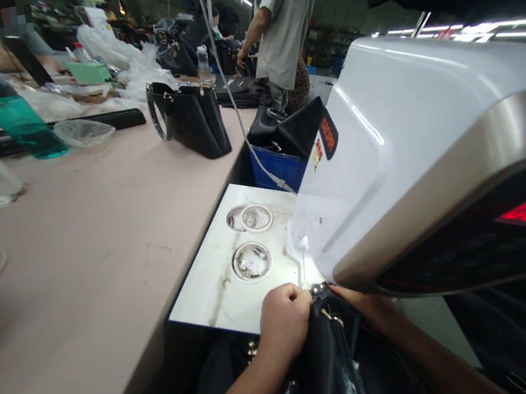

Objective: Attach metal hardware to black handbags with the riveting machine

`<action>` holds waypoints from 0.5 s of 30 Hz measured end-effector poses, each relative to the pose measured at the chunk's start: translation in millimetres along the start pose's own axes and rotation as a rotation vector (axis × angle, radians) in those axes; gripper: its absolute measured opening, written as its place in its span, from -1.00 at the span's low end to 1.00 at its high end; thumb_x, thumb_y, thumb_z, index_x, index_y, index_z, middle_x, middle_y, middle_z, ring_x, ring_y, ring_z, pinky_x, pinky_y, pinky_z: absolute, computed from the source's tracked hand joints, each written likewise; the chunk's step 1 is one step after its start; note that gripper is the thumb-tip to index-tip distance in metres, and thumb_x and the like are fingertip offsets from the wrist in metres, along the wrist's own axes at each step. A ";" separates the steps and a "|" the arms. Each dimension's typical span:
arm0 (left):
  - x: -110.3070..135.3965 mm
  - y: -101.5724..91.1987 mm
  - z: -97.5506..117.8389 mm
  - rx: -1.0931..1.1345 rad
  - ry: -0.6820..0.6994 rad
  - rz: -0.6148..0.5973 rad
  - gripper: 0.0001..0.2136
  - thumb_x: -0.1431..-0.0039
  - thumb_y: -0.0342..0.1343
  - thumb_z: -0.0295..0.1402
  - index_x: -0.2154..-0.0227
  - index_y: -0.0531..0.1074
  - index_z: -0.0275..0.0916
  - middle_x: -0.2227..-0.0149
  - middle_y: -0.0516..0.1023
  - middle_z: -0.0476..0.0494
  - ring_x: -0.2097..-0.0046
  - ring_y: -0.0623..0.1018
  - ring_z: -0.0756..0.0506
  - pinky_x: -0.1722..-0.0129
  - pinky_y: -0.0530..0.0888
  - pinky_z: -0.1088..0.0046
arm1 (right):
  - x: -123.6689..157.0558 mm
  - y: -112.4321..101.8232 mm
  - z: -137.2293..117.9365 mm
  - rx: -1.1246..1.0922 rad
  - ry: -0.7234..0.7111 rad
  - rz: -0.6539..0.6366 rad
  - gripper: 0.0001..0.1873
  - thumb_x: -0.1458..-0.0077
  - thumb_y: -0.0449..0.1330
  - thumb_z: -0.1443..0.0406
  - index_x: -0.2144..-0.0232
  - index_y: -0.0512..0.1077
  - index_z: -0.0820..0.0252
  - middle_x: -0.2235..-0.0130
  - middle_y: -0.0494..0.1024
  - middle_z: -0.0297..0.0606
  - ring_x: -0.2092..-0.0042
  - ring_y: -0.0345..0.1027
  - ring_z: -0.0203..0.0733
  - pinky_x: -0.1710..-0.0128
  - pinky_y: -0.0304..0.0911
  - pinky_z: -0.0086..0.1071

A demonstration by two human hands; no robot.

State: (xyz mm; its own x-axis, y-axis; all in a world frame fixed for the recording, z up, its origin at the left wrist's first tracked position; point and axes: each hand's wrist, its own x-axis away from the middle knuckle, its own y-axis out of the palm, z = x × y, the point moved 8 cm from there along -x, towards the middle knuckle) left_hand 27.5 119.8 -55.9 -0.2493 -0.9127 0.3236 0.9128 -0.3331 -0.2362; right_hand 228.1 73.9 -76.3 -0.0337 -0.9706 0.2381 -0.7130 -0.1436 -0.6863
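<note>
A black handbag [326,354] with gold-coloured metal fittings is held upright at the base of the white machine [370,112]. My left hand [286,319] is closed, thumb and fingers pinching the bag's upper edge on its left side. On the other side, my right hand [355,299] grips the same edge, its fingers partly hidden under the machine's head. Between my hands, a small dark tab [319,290] with shiny studs sits right at the machine's working point. Clear plastic wrap covers part of the bag's strap.
Left of my hands, a white plate [224,297] holds round dishes [252,261] of small metal parts. A long pale table [115,248] bears another black handbag [189,118] and a teal bottle [21,123]. A blue crate [275,164] with black bags stands behind; a person [288,18] stands beyond.
</note>
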 end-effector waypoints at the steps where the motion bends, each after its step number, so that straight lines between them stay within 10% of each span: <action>1: 0.2 0.0 0.2 0.002 -0.001 -0.004 -0.75 0.03 -0.02 -0.16 0.67 0.27 -0.18 0.58 0.36 -0.03 0.40 0.40 -0.10 0.38 0.21 0.34 | -0.6 -0.4 -0.9 0.014 0.002 -0.010 -0.42 -0.24 0.06 -0.02 -0.11 0.62 0.09 -0.30 0.49 -0.11 -0.36 0.27 0.29 -0.42 0.10 0.23; 15: 0.4 1.2 -4.6 0.006 -0.005 0.006 -0.75 0.02 0.00 -0.16 0.66 0.31 -0.19 0.58 0.40 -0.04 0.41 0.41 -0.11 0.39 0.21 0.33 | -2.4 -9.2 -22.6 0.131 -0.033 -0.001 -0.47 -0.19 0.06 0.00 0.07 0.68 0.12 -0.15 0.61 0.00 -0.25 0.40 0.30 -0.35 0.21 0.22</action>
State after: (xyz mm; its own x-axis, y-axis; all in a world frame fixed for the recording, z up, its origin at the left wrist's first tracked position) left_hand 27.1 117.9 -60.3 -0.2423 -0.9134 0.3270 0.9162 -0.3263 -0.2326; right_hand 218.9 81.9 -55.1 -0.0087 -0.9759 0.2179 -0.6153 -0.1665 -0.7705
